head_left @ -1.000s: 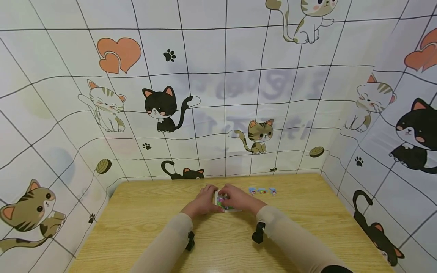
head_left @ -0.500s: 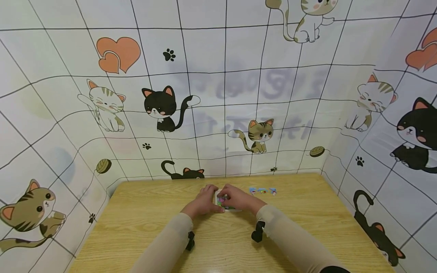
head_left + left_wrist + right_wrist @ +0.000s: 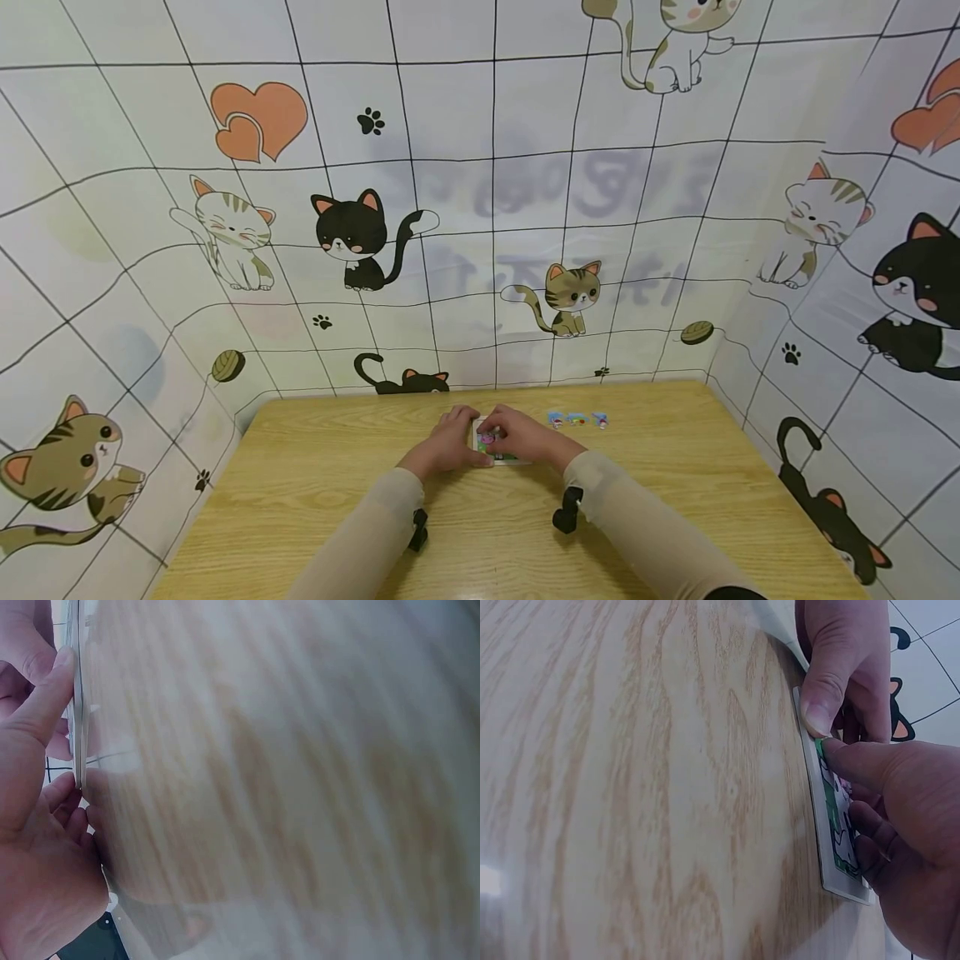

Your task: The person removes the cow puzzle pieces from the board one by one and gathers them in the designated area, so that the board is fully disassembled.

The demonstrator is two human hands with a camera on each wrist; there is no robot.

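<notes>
One picture board (image 3: 823, 832) lies flat on the table (image 3: 300, 500), left hand (image 3: 448, 443) gripping its edge, probably to stop sliding; right hand (image 3: 525, 437) touches its face, can't tell if fingers pinch.

Light bright, even on wall (image 3: 465, 192); soft shadows under sleeves (image 3: 645, 525). Head view clear, only picture board (image 3: 487, 442) too small for reading details. Left wrist view: tabletop (image 3: 285, 787) blurred, hazy. Right wrist: sharper, white glare (image 3: 489, 880) at left edge.
</notes>
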